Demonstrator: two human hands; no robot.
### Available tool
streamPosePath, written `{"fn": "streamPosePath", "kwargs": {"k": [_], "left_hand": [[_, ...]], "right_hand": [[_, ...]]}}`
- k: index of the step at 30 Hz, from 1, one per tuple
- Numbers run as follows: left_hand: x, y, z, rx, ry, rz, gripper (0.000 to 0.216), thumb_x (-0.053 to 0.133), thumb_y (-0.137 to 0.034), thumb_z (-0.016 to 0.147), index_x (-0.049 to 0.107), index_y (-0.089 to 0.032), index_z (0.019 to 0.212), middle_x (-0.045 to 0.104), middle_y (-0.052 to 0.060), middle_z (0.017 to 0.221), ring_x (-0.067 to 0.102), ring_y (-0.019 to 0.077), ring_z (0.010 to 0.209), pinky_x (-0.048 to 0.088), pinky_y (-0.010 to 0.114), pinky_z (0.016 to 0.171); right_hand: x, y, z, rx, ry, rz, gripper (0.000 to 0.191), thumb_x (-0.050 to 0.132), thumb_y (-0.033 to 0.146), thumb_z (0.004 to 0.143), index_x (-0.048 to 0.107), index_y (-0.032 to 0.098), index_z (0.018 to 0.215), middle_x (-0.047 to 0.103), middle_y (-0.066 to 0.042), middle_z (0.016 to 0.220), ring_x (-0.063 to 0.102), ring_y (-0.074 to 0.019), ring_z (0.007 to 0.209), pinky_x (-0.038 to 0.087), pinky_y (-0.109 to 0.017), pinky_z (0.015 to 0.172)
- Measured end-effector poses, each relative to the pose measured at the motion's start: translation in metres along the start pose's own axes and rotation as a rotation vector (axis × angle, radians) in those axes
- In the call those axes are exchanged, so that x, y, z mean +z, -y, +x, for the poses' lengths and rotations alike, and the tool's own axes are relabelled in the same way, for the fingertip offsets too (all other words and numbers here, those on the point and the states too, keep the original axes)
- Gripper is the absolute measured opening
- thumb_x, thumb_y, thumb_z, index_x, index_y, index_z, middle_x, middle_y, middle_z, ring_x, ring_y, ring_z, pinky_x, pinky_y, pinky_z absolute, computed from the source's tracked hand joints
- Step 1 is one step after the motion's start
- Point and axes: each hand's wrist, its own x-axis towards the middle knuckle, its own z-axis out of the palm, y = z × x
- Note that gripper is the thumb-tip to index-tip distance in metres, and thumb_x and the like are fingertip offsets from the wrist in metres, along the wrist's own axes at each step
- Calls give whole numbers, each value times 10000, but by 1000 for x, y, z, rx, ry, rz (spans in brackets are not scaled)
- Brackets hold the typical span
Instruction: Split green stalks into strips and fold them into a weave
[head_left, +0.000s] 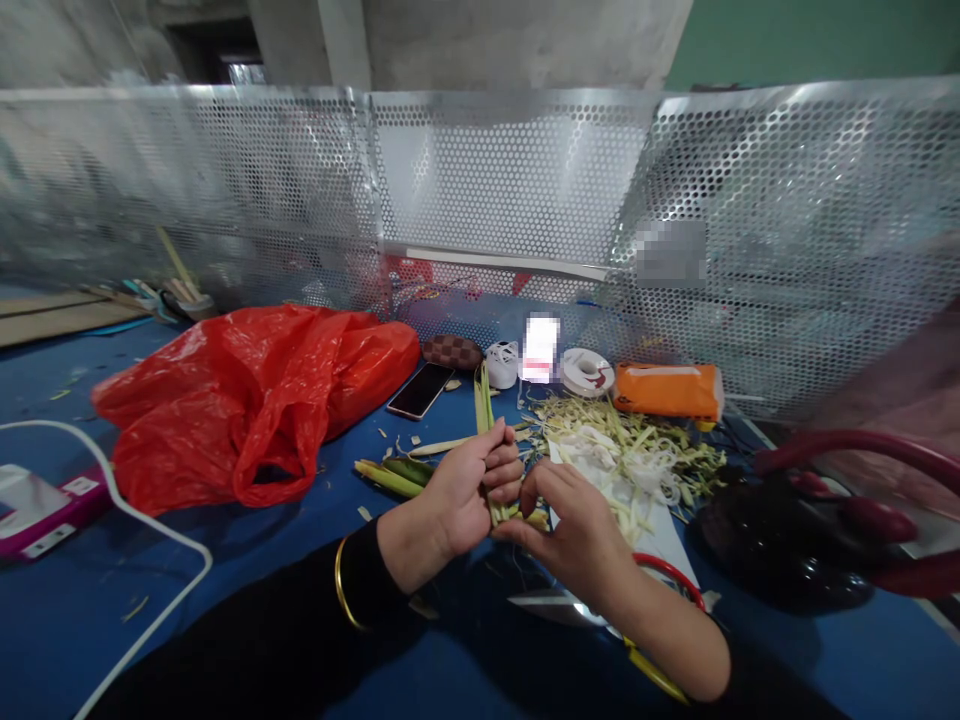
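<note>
My left hand (469, 490) is wrapped round a thin bundle of pale green plant stalks (484, 405), which stands up past its fingers. At the bundle's lower end, my right hand (574, 515) curls its thumb and fingers in a pinch close to the left fingers. Darker green leaf pieces (397, 475) lie just left of my left hand. Beneath my right forearm rests a pair of scissors (555, 606), partly hidden, with red and yellow showing at the handles. A heap of shredded plant trimmings (660, 445) and white string-like strands spreads beyond my right hand.
A red plastic bag (277, 390) fills the left, near a phone (421, 390) and a power strip (67, 515) with a white cable. An orange packet (667, 390) and a white spool (587, 372) stand at the back. A dark, shiny object (787, 545) sits right; perforated metal panels (510, 180) border the table.
</note>
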Motion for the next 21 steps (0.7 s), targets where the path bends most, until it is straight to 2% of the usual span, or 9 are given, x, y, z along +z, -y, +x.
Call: {"fn": "streamPosePath", "kwargs": {"k": [3,6,9,11,13,15,17,21], "left_hand": [[-2,4,0,49,-37,179,242,493,-307,921,489,-157,732,239,-112,464,145,28,350,107,150,341],[-3,13,-2,103,-63,424,247,538,-339,879,488,-172,705,264,-108,456,142,37,369,90,172,372],[-3,23,-4,187,-7,653,262,576,-376,836,493,-180,682,299,-98,466,182,55,395,131,201,402],[-5,27,-5,283,31,822,268,554,-348,832,504,-173,636,335,-74,488,250,72,443,191,211,444],[-7,28,-4,367,59,1015,217,518,-239,811,515,-167,606,432,-36,551,367,99,533,265,218,514],[-11,28,-3,394,76,1171,197,466,-181,793,536,-170,609,505,-12,605,450,128,617,308,231,577],[-15,27,-2,383,85,1249,203,443,-191,797,557,-176,630,530,-9,623,475,142,642,318,240,597],[-18,26,-2,396,91,1264,200,439,-164,775,592,-182,648,556,-15,646,482,138,653,321,235,599]], "right_hand": [[-7,-1,2,63,-32,122,252,663,395,809,520,211,712,569,-3,691,528,-171,670,399,-292,624],[-13,-5,7,281,-156,279,187,598,392,844,597,205,860,544,9,671,515,-160,633,414,-284,603],[-15,-8,12,473,-182,486,294,612,422,802,631,184,974,485,45,573,456,-136,513,389,-269,515],[-14,-9,15,529,-143,607,294,641,428,759,649,177,911,471,53,536,443,-127,485,376,-262,488],[-13,-9,16,557,-132,653,258,674,423,720,652,175,788,483,45,526,467,-130,505,384,-262,499],[-12,-7,16,589,-148,662,263,705,424,684,643,169,707,500,35,525,477,-131,517,383,-260,501],[-12,-5,16,612,-156,692,289,725,438,657,648,163,698,502,37,512,453,-118,487,365,-250,471],[-11,-1,17,632,-144,752,330,746,459,643,654,152,720,495,48,494,412,-95,442,328,-230,433]]}}
